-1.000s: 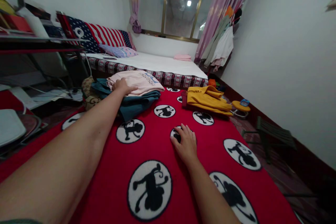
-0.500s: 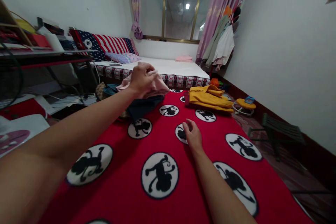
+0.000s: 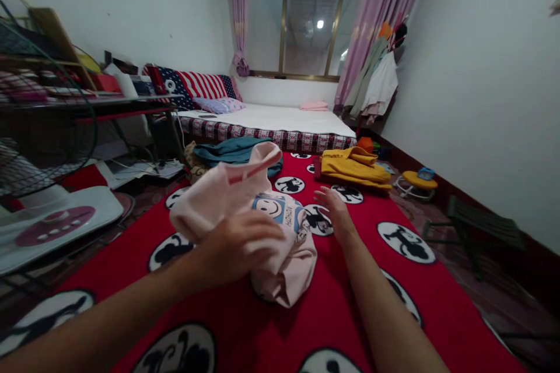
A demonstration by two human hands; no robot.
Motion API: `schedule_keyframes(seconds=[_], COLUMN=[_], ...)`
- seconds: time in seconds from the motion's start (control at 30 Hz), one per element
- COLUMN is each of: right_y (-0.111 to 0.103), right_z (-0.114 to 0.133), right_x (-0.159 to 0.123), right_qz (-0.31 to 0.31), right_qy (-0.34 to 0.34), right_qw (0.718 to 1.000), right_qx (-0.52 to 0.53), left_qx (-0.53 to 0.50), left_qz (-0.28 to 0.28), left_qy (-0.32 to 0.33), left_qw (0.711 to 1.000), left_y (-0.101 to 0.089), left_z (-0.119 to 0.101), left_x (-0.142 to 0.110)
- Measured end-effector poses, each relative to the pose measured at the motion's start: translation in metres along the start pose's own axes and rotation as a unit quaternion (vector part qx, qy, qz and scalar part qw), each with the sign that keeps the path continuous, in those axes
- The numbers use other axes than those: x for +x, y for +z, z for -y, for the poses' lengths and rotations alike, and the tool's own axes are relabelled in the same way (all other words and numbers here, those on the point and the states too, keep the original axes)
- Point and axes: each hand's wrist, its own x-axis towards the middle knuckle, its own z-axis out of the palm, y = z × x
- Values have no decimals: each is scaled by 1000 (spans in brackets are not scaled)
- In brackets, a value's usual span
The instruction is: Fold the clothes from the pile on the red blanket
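A pale pink sweatshirt [image 3: 284, 262] with a blue smiley print hangs loosely unfolded over the red blanket, its left part lifted in the air. My left hand [image 3: 242, 242], smeared by motion, is closed on its near side. Just to the right of the garment, my right hand [image 3: 336, 213] hovers low over the blanket, fingers apart and holding nothing. Farther back lies a teal garment [image 3: 231, 150], folded in a soft pile. A mustard yellow garment [image 3: 354, 169] rests folded on a dark red one at the far right.
The red blanket [image 3: 367, 239] carries round monkey patches. Beyond it stands a bed with a white sheet [image 3: 280, 116]. On the left are a cluttered desk [image 3: 131, 102] and a white chair seat [image 3: 96, 204]; on the right, a yellow stool [image 3: 417, 179] and a green folding stool [image 3: 481, 221].
My left hand has lifted the pink sweatshirt off the teal garment and brought it nearer, where it has come partly unfolded. My right hand has shifted slightly and stays open.
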Motion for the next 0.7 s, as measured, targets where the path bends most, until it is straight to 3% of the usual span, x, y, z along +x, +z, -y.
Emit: schedule_keyframes(seconds=[0.07,0.13,0.23,0.3,0.4,0.5,0.6,0.7], right_y=[23,46,69,77,84,96,112,121], right_z=[9,17,29,40,56,62,58,56], right_x=[-10,-26,-51,-65,-82,-99,-116,-121], right_qz=[76,143,176,171,173,212,234,205], right_qy=[-62,-144,-241,-270,-302,-325,-316,-302], right_qw=[993,968,905,859,807,781,757,762], right_qx=[-66,-145,-303,-400,-477,-490,-522,-535], left_qx=[97,159,174,168,182,157,-7,-207], left_qz=[-165,-229,-142,-73,-47,-22,-3,-47], left_qy=[-80,-156,-252,-277,-312,-379,-387,-387], left_qw=[978,948,941,943,931,912,922,897], left_y=[-8,-5,14,25,21,-5,-32,-49], left_z=[32,67,106,118,116,103,84,57], left_x=[2,-3,-19,-30,-39,-37,-28,-12])
